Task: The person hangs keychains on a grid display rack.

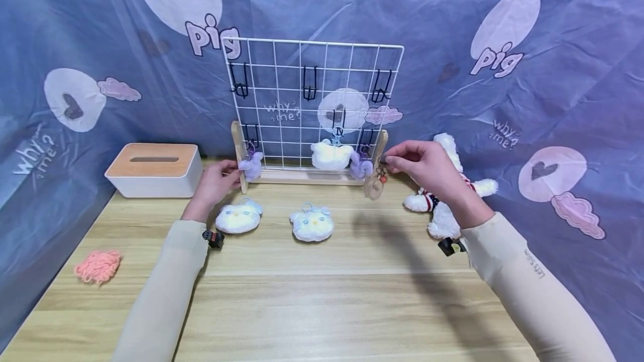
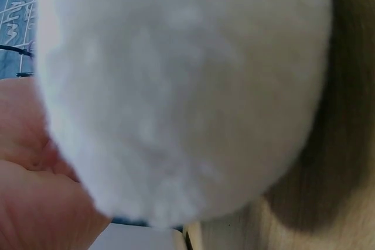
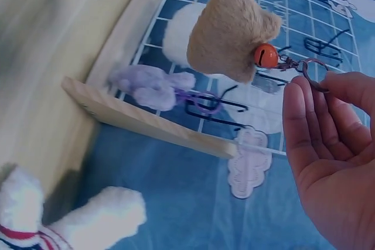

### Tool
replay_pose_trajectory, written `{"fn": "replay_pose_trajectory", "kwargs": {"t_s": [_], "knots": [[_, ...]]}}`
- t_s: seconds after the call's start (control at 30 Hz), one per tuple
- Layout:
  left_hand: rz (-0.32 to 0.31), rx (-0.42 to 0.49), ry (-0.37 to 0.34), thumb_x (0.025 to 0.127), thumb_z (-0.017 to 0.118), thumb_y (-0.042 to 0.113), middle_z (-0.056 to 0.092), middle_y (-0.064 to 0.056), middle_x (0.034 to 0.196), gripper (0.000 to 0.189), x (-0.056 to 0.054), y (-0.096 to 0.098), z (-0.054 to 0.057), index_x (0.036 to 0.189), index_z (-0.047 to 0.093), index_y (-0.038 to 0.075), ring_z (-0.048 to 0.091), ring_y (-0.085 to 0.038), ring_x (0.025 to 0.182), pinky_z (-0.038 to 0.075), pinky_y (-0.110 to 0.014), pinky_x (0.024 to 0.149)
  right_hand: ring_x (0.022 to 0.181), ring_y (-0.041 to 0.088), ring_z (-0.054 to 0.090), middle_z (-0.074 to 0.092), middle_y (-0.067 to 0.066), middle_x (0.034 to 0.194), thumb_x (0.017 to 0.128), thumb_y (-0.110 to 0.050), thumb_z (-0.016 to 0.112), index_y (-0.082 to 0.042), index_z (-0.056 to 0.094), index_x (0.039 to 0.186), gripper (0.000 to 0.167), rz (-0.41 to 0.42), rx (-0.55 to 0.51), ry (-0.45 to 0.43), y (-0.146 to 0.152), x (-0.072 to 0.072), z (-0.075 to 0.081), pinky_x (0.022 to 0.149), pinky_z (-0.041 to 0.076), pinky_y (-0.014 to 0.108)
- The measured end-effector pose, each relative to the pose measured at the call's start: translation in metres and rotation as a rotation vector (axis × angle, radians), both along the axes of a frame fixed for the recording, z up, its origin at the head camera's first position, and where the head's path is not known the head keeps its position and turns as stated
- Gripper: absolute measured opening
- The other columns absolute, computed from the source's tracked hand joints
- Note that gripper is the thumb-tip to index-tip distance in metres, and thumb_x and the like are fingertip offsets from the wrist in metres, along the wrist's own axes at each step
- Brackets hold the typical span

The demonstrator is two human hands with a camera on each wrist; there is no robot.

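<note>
My right hand [image 1: 422, 163] pinches the metal ring [image 3: 316, 73] of a tan plush keychain [image 3: 228, 33] between thumb and fingers. An orange bell [image 3: 265, 55] sits by its ring; the plush hangs beside the right wooden post [image 1: 381, 147] of a white wire grid rack [image 1: 313, 43]. At the other end, my left hand [image 1: 218, 182] has its fingertips right at the left post [image 1: 236, 133] and the edge of a purple plush keychain [image 1: 250, 166]; I cannot tell which they grip. A white plush keychain [image 2: 187, 86] fills most of the left wrist view, hiding those fingertips.
Another purple plush [image 1: 360, 166] and a white plush [image 1: 331, 155] hang on the rack, with black hooks [image 1: 309, 84] above. A second white keychain [image 1: 312, 225] lies on the table [image 1: 302, 312]. Around stand a tissue box [image 1: 151, 177], pink yarn [image 1: 98, 267] and a white stuffed toy [image 1: 445, 222].
</note>
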State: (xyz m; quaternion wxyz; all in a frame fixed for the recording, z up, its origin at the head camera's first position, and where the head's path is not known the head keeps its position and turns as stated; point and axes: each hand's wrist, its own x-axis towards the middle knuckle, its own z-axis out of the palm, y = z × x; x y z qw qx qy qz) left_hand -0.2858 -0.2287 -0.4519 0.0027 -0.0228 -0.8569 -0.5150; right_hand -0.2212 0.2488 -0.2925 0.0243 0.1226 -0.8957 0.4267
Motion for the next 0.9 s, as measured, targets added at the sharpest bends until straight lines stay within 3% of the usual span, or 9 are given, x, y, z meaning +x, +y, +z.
{"fn": "replay_pose_trajectory", "kwargs": {"t_s": [0.1, 0.33, 0.6, 0.9], "knots": [[0.002, -0.007, -0.009, 0.116, 0.059, 0.014, 0.068, -0.035, 0.133, 0.042, 0.001, 0.000, 0.001, 0.149, 0.060, -0.013, 0.077, -0.047, 0.116, 0.073, -0.025, 0.093, 0.083, 0.001, 0.075, 0.083, -0.005, 0.089, 0.106, -0.018, 0.079, 0.000, 0.081, 0.120, 0.023, -0.002, -0.006, 0.016, -0.001, -0.002, 0.010, 0.075, 0.061, 0.011], [0.005, -0.007, -0.010, 0.116, 0.059, 0.014, 0.068, -0.034, 0.133, 0.042, 0.000, 0.000, 0.001, 0.150, 0.060, -0.012, 0.077, -0.048, 0.117, 0.073, -0.028, 0.095, 0.080, 0.003, 0.078, 0.082, -0.014, 0.086, 0.106, -0.019, 0.080, 0.004, 0.080, 0.125, 0.030, -0.039, -0.073, 0.055, -0.004, -0.011, 0.028, 0.078, 0.064, 0.011], [0.009, 0.000, -0.010, 0.116, 0.059, 0.014, 0.068, -0.036, 0.134, 0.042, 0.001, 0.001, -0.001, 0.149, 0.060, -0.013, 0.077, -0.048, 0.117, 0.072, -0.038, 0.102, 0.081, 0.008, 0.080, 0.083, -0.015, 0.089, 0.105, -0.017, 0.081, -0.010, 0.085, 0.114, 0.011, -0.057, -0.171, 0.068, -0.006, -0.022, 0.047, 0.078, 0.067, 0.015], [0.012, -0.006, -0.003, 0.116, 0.059, 0.013, 0.069, -0.035, 0.132, 0.042, 0.001, 0.002, -0.001, 0.149, 0.060, -0.013, 0.077, -0.048, 0.116, 0.072, -0.038, 0.101, 0.079, 0.005, 0.078, 0.084, -0.013, 0.093, 0.106, -0.014, 0.079, -0.010, 0.085, 0.113, 0.010, -0.071, -0.224, 0.086, -0.003, -0.037, 0.067, 0.083, 0.067, 0.015]]}}
